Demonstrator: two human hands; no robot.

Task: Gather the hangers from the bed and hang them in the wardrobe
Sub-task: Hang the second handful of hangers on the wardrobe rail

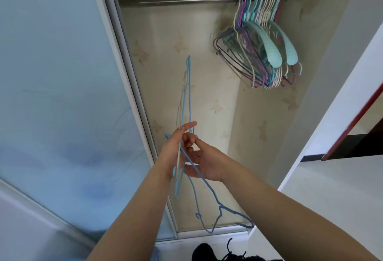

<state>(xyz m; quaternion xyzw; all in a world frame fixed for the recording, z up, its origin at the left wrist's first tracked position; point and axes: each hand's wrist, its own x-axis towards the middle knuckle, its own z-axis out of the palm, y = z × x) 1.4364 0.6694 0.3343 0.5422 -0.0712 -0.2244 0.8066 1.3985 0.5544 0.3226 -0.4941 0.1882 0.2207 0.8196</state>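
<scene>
Head camera view: an open wardrobe (pixel 217 115) lined with pale, faintly patterned paper fills the frame, its frosted sliding door (pixel 62 84) pushed to the left and a silver metal rail (pixel 176 0) crossing the top. A dense bunch of pastel wire and mint plastic hangers (pixel 263 43) already crowds the rail's right end, leaving the left stretch bare, which looks like the natural spot for the next one. Below, a person's two forearms reach in from the bottom edge. The left hand (pixel 176 151) grips a few thin light-blue wire hangers (pixel 185 103) upright, fingers curled round the wires with the forefinger stretched out, apparently to keep the spares bundled and clear. The right hand (pixel 207 161) meets it, fingers pinched together on a darker blue wire hanger (pixel 209 186) that slants down to the right with its hook low, seemingly being teased free from the bundle before it can be turned and lifted to the rail. The wires cross at the hands, so snagging is the likely hitch. No bed is in view. A dark shoe with laces (pixel 215 253) lies on the floor at the bottom edge.
</scene>
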